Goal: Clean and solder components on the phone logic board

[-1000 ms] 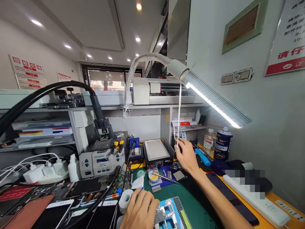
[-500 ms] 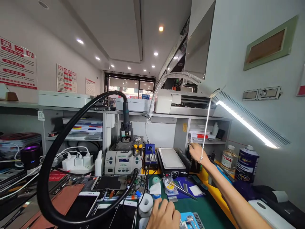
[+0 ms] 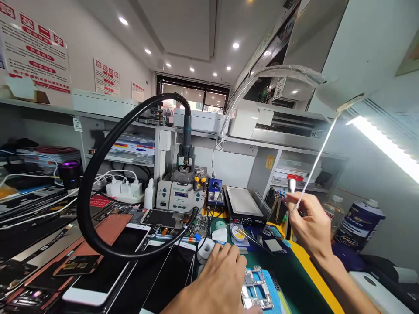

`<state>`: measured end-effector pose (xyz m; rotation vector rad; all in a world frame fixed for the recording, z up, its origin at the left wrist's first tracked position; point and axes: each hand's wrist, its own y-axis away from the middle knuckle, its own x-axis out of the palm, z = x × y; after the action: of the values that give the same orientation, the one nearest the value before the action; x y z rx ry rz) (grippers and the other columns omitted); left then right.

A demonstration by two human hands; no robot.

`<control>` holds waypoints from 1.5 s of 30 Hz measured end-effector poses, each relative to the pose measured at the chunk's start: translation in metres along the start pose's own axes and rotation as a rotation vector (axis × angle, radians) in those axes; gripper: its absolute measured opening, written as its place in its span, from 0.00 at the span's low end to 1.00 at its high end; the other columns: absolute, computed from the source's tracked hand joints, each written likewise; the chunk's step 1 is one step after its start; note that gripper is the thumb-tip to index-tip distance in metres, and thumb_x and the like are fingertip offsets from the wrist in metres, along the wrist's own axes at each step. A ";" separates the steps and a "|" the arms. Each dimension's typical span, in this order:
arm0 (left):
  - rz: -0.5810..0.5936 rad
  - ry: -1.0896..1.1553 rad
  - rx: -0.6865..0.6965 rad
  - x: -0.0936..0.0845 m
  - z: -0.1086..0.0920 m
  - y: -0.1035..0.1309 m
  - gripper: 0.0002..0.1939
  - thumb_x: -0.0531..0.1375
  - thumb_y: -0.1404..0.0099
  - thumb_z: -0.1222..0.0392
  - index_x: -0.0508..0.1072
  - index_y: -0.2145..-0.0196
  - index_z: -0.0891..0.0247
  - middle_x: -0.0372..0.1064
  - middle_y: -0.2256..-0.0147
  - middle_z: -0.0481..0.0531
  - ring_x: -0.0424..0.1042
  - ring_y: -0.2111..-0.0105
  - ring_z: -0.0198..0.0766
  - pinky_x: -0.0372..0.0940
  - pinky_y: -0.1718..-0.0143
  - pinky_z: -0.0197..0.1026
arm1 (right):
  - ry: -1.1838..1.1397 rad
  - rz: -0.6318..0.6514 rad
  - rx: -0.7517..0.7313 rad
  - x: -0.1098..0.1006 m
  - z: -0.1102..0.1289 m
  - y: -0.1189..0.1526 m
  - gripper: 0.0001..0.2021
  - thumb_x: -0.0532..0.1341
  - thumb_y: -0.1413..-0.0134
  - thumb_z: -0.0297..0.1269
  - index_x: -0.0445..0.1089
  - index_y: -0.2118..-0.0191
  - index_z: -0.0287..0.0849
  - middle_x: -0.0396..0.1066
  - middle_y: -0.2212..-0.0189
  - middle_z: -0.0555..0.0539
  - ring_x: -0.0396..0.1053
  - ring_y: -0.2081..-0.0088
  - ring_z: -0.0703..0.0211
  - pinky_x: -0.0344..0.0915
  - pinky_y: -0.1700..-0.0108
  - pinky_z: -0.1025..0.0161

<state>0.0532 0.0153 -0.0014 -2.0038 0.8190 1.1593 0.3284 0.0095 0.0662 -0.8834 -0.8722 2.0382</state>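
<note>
My left hand [image 3: 220, 275] is low in the middle, its fingers bent and their tips hidden. Its index side lies along the left edge of a silver circuit board holder [image 3: 258, 293], and the thumb is at the lower edge. The holder sits on a light blue pad [image 3: 274, 291]. My right hand [image 3: 310, 224] is raised at the right, fingers pinched round a slim tool with a white end [image 3: 291, 185]. Fingers hide most of that tool, so its kind is unclear. The lamp's white pull cord [image 3: 318, 158] hangs in front of this hand.
Behind stand a hot air station [image 3: 179, 196] with a looping black hose [image 3: 85, 174], and a heating plate [image 3: 245, 203]. Phones [image 3: 108, 270] and parts cover the left. A solder spool [image 3: 238, 232] and tweezers [image 3: 253, 240] lie mid-bench. A dark spray can [image 3: 359, 224] stands right.
My right hand has drawn back from the tool rack towards me, now with the white-ended tool in its fingers. The view has tilted down and shifted left; my left hand has come up beside the holder.
</note>
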 end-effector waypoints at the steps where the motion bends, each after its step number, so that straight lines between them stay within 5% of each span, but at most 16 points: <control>1: 0.025 0.036 -0.022 -0.006 -0.002 0.002 0.33 0.69 0.46 0.37 0.76 0.52 0.66 0.72 0.51 0.62 0.70 0.50 0.59 0.64 0.41 0.63 | -0.063 0.106 0.047 0.002 0.001 0.011 0.15 0.63 0.37 0.53 0.76 0.55 0.48 0.78 0.57 0.40 0.79 0.56 0.41 0.76 0.52 0.44; 5: 0.064 0.081 -0.062 -0.021 -0.007 0.006 0.29 0.69 0.44 0.40 0.76 0.54 0.65 0.71 0.52 0.59 0.70 0.50 0.58 0.64 0.41 0.64 | -0.287 0.456 0.267 0.013 0.000 0.035 0.21 0.67 0.42 0.58 0.76 0.58 0.43 0.81 0.71 0.42 0.80 0.69 0.45 0.77 0.66 0.51; 10: 0.087 0.103 -0.059 -0.024 -0.007 0.007 0.25 0.69 0.43 0.44 0.76 0.54 0.62 0.70 0.52 0.58 0.69 0.49 0.58 0.65 0.42 0.63 | -0.522 0.625 0.501 0.016 -0.004 0.042 0.24 0.73 0.50 0.59 0.73 0.62 0.42 0.78 0.70 0.47 0.79 0.69 0.51 0.77 0.66 0.55; 15: 0.103 0.105 -0.055 -0.024 -0.008 0.007 0.29 0.70 0.45 0.43 0.76 0.51 0.63 0.70 0.52 0.58 0.69 0.49 0.58 0.65 0.43 0.63 | -0.740 0.671 0.714 0.015 0.002 0.047 0.23 0.79 0.56 0.50 0.72 0.65 0.41 0.77 0.69 0.50 0.82 0.67 0.50 0.78 0.66 0.56; 22: -0.177 0.354 -0.077 -0.026 -0.017 0.002 0.14 0.60 0.32 0.50 0.77 0.63 0.64 0.72 0.65 0.56 0.72 0.62 0.47 0.67 0.57 0.49 | -1.038 0.557 0.956 0.011 0.014 0.046 0.20 0.80 0.58 0.34 0.72 0.60 0.43 0.80 0.64 0.48 0.83 0.55 0.48 0.79 0.51 0.55; 28: 0.199 1.144 -0.342 -0.020 -0.030 -0.002 0.28 0.56 0.30 0.34 0.72 0.54 0.65 0.77 0.67 0.53 0.57 0.87 0.25 0.49 0.85 0.33 | -1.117 0.522 0.931 0.019 0.048 0.067 0.17 0.78 0.55 0.38 0.70 0.65 0.44 0.79 0.64 0.50 0.80 0.47 0.44 0.73 0.41 0.49; 32: 0.215 1.261 -0.380 -0.014 -0.029 -0.006 0.34 0.61 0.37 0.30 0.69 0.52 0.66 0.73 0.75 0.48 0.54 0.89 0.26 0.46 0.88 0.32 | -0.978 0.598 0.814 0.021 0.063 0.075 0.20 0.77 0.56 0.51 0.70 0.69 0.44 0.80 0.63 0.45 0.81 0.52 0.39 0.77 0.50 0.45; 35: 0.041 1.170 -0.404 -0.027 -0.021 -0.006 0.22 0.60 0.32 0.41 0.70 0.58 0.65 0.68 0.77 0.45 0.51 0.84 0.26 0.46 0.84 0.31 | -0.724 0.588 0.683 0.008 0.041 0.054 0.20 0.79 0.61 0.49 0.76 0.69 0.41 0.81 0.59 0.39 0.80 0.55 0.38 0.76 0.52 0.44; 38: -0.123 1.118 -0.406 -0.046 -0.008 -0.008 0.17 0.59 0.30 0.46 0.70 0.65 0.65 0.61 0.79 0.43 0.53 0.81 0.27 0.51 0.79 0.32 | -0.345 0.246 0.608 -0.012 -0.010 0.022 0.17 0.75 0.48 0.48 0.76 0.60 0.42 0.78 0.55 0.38 0.75 0.49 0.39 0.71 0.46 0.41; 41: -0.129 1.102 -0.425 -0.056 0.002 -0.009 0.21 0.57 0.30 0.44 0.71 0.56 0.66 0.57 0.78 0.41 0.51 0.81 0.28 0.47 0.80 0.33 | 0.003 -0.006 0.565 -0.025 -0.062 0.002 0.21 0.67 0.34 0.41 0.69 0.40 0.42 0.68 0.39 0.40 0.69 0.41 0.41 0.66 0.40 0.38; 45: -0.016 1.011 -0.395 -0.056 0.001 -0.009 0.22 0.60 0.33 0.45 0.71 0.52 0.67 0.61 0.78 0.41 0.53 0.81 0.29 0.49 0.80 0.33 | 0.286 -0.001 0.562 -0.024 -0.098 0.001 0.20 0.66 0.32 0.42 0.69 0.39 0.42 0.69 0.39 0.40 0.71 0.42 0.42 0.69 0.42 0.39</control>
<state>0.0364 0.0318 0.0505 -2.9537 1.0753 0.2121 0.4183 0.0170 0.0199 -0.8166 -0.1253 1.9397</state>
